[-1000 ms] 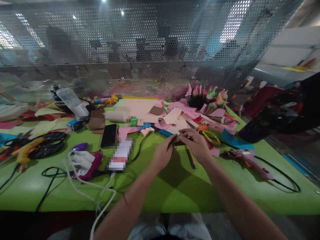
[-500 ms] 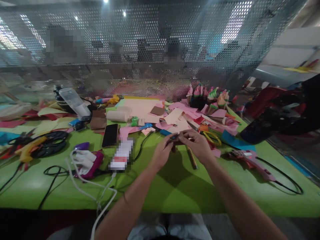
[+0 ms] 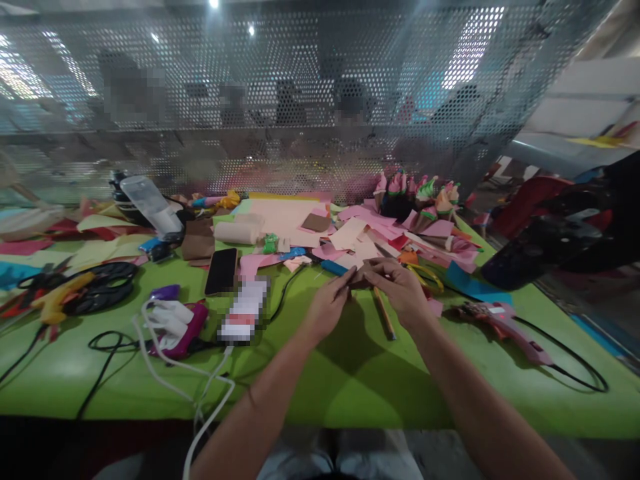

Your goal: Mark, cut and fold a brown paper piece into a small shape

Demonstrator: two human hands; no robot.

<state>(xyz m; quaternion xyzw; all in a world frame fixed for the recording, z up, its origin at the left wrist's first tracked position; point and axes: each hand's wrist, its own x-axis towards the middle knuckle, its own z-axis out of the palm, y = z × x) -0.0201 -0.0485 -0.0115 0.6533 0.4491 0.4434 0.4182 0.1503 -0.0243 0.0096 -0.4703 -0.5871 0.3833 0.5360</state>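
Between my two hands is a small brown piece of felt or foam sheet (image 3: 361,281), partly hidden by the fingers. My left hand (image 3: 327,303) pinches its left side, and my right hand (image 3: 395,283) pinches its right and upper edge. Below the right hand a pencil-like stick (image 3: 384,313) lies on the green table (image 3: 350,393). A blue-handled tool (image 3: 333,268) rests just behind the left hand. Beyond the hands are pink and peach sheet scraps (image 3: 349,233).
At right lies a pink glue gun (image 3: 515,327) with its cord. On the left are a power strip (image 3: 185,333) with white cables, a dark phone (image 3: 221,271), a lit phone (image 3: 245,310) and scissors (image 3: 113,283). Ice-cream-shaped pieces (image 3: 425,193) stand at the back by a perforated metal panel (image 3: 300,147).
My fingers have shifted slightly on the brown piece, and more of it shows between the hands. My right hand has moved a little to the right.
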